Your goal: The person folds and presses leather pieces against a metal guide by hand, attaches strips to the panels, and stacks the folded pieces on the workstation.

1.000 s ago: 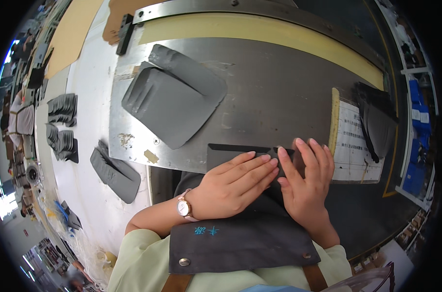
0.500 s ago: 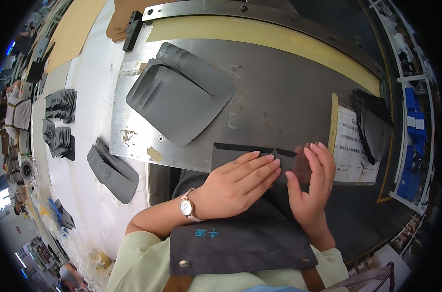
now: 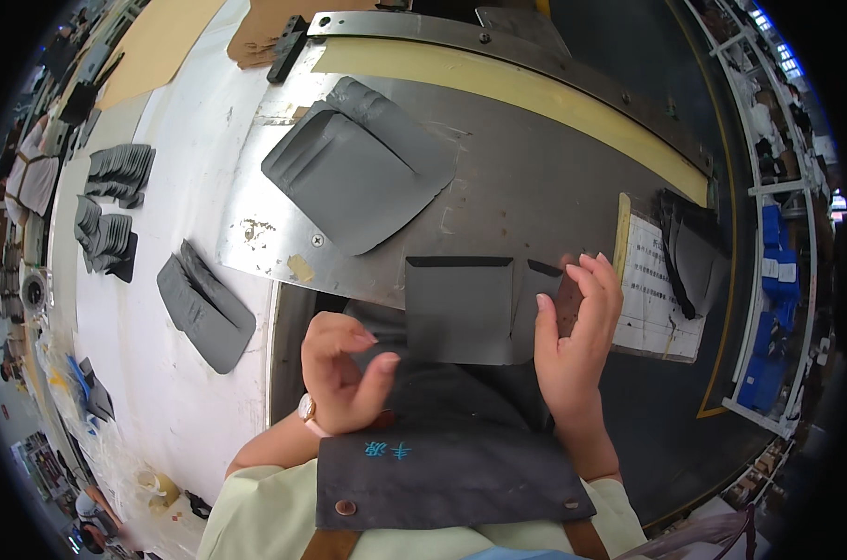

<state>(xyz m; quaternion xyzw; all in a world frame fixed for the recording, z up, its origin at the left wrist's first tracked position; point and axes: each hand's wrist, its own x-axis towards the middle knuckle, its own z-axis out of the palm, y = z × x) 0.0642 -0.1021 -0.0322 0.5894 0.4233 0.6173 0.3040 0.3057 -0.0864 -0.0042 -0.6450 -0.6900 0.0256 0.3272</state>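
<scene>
A flat dark-grey sheet piece (image 3: 459,315) lies at the table's near edge in front of me, overhanging toward my lap. Black folded strips run along its far edge, and a slit divides it toward the right. My left hand (image 3: 341,373), with a watch at its wrist, hovers left of the piece, empty, thumb and curled fingers apart. At the piece's right end is my right hand (image 3: 577,341), its thumb by the grey material. A small reddish-brown block (image 3: 568,306) sits between that thumb and the fingers; its lower part is hidden.
Large grey cut pieces (image 3: 358,177) lie on the metal table (image 3: 526,187). Left, on the white surface, are a smaller grey stack (image 3: 209,308) and fanned stacks (image 3: 116,173). A metal bar (image 3: 423,26) crosses the far side. Dark pieces (image 3: 699,247) cover part of a printed sheet (image 3: 661,299).
My left hand has lifted off the grey piece and drawn back to the left, its fingers curling, uncovering the piece. My right hand stays by the block. The whole view has shifted slightly.
</scene>
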